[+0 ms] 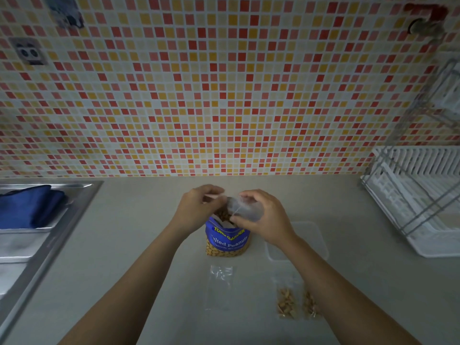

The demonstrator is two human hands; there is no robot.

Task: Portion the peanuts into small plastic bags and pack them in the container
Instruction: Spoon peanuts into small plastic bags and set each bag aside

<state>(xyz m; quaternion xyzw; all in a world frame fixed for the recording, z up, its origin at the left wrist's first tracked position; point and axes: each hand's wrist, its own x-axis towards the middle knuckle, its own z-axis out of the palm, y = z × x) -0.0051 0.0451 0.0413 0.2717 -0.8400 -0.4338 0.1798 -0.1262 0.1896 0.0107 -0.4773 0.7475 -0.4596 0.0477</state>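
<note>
A blue salted-peanut packet (227, 241) stands open on the grey counter. Just above its mouth both hands hold a small clear plastic bag (246, 209). My left hand (196, 210) pinches the bag's left rim, and my right hand (261, 217) pinches its near edge. An empty small bag (220, 286) lies flat in front of the packet. Two small bags with peanuts (287, 303) (310, 305) lie to the right, the second partly under my right forearm. A clear plastic container (312, 239) sits right of the packet, partly hidden by my right wrist.
A steel sink (37, 247) with a blue cloth (29, 205) is at the left. A white dish rack (420, 197) stands at the right. The mosaic tile wall rises behind the counter.
</note>
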